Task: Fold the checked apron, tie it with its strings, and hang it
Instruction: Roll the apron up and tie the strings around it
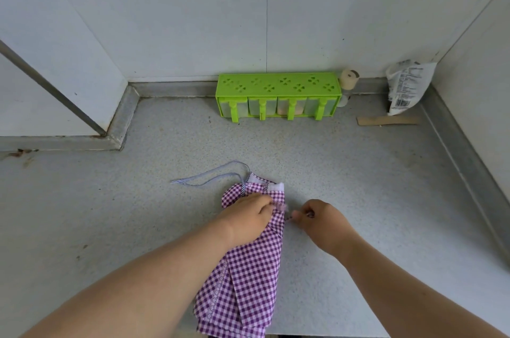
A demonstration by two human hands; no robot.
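On the speckled grey worktop point(345, 172), close to its front edge, the checked apron point(248, 277) is lying folded into a long narrow strip that is running away from me. My left hand point(248, 217) is pressing down on the strip near its far end, fingers curled and pinching the cloth at its right edge. My right hand point(317, 217) is sitting just beside the strip, pinching what I am taking to be one of the strings, though the piece between my fingers is too small to be sure. Another string point(209, 176) is trailing loose in a loop off the far left corner. I am judging the folding done and the tying just beginning; next I am needing to draw a string round the bundle while keeping the folds pinned. Further back, a green spice rack point(278, 92) is standing against the wall, a white packet point(405, 83) is leaning in the right corner, and a cardboard scrap point(386, 120) is lying near it.
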